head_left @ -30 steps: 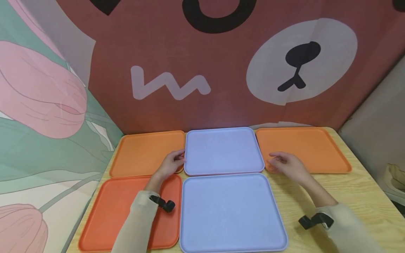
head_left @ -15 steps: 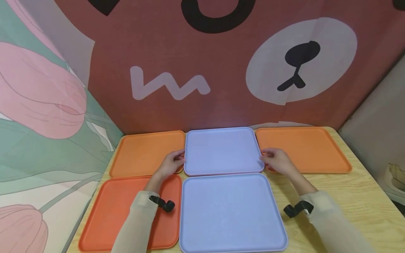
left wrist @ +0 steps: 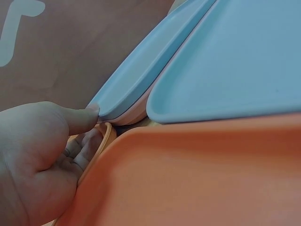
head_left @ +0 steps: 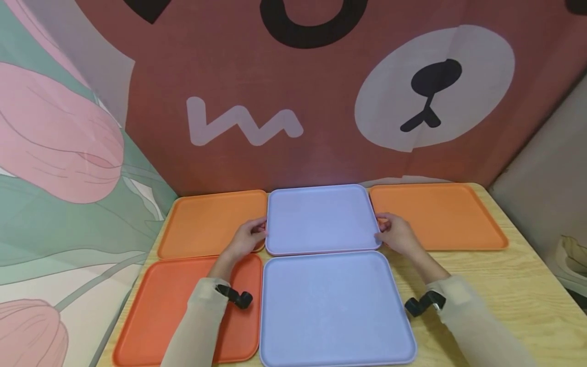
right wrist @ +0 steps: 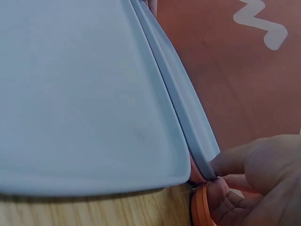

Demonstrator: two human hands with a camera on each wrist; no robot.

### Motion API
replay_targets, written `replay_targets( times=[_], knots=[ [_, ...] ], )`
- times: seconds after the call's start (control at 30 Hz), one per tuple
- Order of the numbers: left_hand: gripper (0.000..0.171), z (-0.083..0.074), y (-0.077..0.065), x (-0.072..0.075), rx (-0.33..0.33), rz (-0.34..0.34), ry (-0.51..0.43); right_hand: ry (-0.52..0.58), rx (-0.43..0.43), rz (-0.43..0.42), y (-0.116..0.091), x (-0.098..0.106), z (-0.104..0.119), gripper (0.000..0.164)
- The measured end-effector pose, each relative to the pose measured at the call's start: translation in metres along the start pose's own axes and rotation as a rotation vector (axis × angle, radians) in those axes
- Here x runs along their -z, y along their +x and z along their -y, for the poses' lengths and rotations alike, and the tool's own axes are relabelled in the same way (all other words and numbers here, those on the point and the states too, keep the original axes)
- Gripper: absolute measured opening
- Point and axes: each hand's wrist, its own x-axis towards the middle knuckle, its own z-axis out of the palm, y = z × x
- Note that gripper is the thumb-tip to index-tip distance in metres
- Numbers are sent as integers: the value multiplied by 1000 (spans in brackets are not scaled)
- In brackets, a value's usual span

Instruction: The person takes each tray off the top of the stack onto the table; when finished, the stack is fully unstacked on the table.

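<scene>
At the back middle of the table lies a lavender-blue tray, with a pink edge of another tray showing under its rim. My left hand holds its left side; in the left wrist view the thumb lies on the rim and the fingers curl below, beside an orange tray. On the opposite side my right hand pinches the rim, thumb on top and fingers underneath, by a second orange tray. The fingertips of both hands are partly hidden under the rims.
In front lies another blue tray, with a red-orange tray to its left under my left forearm. Bare wooden table shows at the front right. A printed brown backdrop rises right behind the back row.
My right hand has moved left from over the right orange tray and now grips the right rim of the back lavender-blue tray. The left hand has stayed at the left rim.
</scene>
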Motion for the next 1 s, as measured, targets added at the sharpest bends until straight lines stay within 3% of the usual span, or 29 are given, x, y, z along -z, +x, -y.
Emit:
replay_targets(
  times=[0.3, 0.67, 1.0],
  knots=[
    [50, -1, 0, 1, -36, -7, 17, 100, -38, 7, 0, 5, -3, 43],
    [51, 0, -1, 1, -54, 5, 24, 631, -74, 122, -6, 13, -4, 56],
    [52, 2, 0, 0, -49, 1, 12, 868, -52, 66, -12, 11, -6, 61]
  ],
)
